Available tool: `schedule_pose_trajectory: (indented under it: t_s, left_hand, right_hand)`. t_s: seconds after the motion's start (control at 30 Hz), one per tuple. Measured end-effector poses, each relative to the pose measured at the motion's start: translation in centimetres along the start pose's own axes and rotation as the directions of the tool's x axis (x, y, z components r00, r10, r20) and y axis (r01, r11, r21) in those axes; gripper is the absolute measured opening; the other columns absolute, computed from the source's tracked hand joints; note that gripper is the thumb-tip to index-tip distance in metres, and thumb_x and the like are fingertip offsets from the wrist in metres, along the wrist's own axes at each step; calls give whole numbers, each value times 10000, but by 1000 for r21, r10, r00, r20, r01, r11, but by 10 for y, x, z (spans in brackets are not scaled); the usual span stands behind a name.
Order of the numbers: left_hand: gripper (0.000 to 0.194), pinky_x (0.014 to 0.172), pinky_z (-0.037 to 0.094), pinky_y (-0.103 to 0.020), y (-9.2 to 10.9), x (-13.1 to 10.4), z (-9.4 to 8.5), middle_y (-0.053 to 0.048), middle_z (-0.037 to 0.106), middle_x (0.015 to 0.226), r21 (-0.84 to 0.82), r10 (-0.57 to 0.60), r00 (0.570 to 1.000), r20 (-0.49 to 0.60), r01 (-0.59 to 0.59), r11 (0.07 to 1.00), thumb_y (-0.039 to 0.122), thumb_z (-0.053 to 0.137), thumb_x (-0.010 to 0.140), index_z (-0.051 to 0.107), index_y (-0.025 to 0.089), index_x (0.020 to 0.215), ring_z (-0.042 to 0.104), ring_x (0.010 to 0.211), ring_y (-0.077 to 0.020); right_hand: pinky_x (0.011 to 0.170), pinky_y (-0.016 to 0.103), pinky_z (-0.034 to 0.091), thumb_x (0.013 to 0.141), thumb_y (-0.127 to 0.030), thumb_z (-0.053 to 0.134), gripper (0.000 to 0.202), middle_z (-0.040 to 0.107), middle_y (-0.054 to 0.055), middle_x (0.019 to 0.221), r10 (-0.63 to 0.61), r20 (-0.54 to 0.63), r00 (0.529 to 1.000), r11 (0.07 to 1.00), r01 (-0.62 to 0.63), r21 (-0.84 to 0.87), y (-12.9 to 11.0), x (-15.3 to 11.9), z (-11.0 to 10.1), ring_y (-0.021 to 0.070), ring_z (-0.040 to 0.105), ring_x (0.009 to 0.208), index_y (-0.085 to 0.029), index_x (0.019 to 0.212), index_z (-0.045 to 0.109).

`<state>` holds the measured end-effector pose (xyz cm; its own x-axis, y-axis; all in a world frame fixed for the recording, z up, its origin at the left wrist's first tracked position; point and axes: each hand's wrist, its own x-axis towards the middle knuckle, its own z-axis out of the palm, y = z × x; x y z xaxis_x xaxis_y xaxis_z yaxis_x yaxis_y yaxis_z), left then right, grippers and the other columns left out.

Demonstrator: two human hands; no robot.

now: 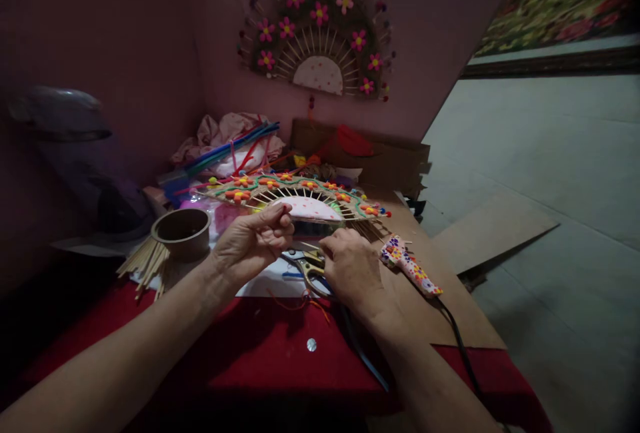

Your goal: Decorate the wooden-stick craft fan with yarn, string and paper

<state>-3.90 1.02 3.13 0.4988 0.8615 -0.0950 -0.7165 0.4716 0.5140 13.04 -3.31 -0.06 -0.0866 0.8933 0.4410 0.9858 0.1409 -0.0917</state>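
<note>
My left hand point(260, 236) is raised in front of the fan-shaped decoration, thumb and fingertips pinched together; a small dark-red spot shows at the fingertips, too small to name. Lower and to the right, my right hand point(350, 265) is closed, its fingertips hidden beside a pair of shears point(307, 270) with yellowish handles. The decoration point(310, 208) has a pale dotted half-circle centre, thin sticks, and orange flowers along a brown band. A glue gun wrapped in flowered cloth point(410, 266) lies right of my right hand.
A brown round container point(181, 226) stands left, beside a bundle of wooden sticks point(145, 263). Cardboard point(465, 320) lies under the glue gun, whose black cord point(457, 333) runs off the table. A silvery disc point(311, 344) rests on the red cloth point(225, 360). A similar fan point(320, 33) hangs behind.
</note>
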Motion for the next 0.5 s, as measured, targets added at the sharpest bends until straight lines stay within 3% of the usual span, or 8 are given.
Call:
schedule_pose_trajectory:
  t_s: [0.13,0.27,0.4,0.5]
  left_hand:
    - [240,360,373,-113,1,-1,0,-42,530,614,14,23,999,-27,-23,1000,15,416,880,628,30,771,526,498,-67]
    - [223,374,380,-115,1,0,2,-40,534,617,27,72,997,-42,-71,997,3,433,867,631,28,767,540,525,-72]
    - [196,364,370,-112,0,-1,3,-45,544,634,38,88,995,-54,-86,996,0,462,850,635,21,761,549,533,-74]
    - [187,370,379,-114,0,-1,4,-47,551,635,41,104,992,-72,-101,994,-7,473,839,639,18,755,553,535,-75]
  right_hand:
    - [774,333,341,828,-165,564,134,627,60,928,-255,-37,966,948,257,189,-5,-2,-6,211,502,917,-192,873,687]
    - [772,335,329,773,-188,597,86,624,32,835,-552,59,832,798,506,327,-13,-8,-10,194,489,876,-194,811,674]
    - [777,370,319,768,-358,624,188,632,54,811,-635,144,759,765,592,254,-22,-14,-6,214,483,864,-173,775,660]
    - [785,388,319,800,-275,576,153,635,79,807,-637,165,753,770,622,140,-28,-16,1,228,483,865,-147,747,642]
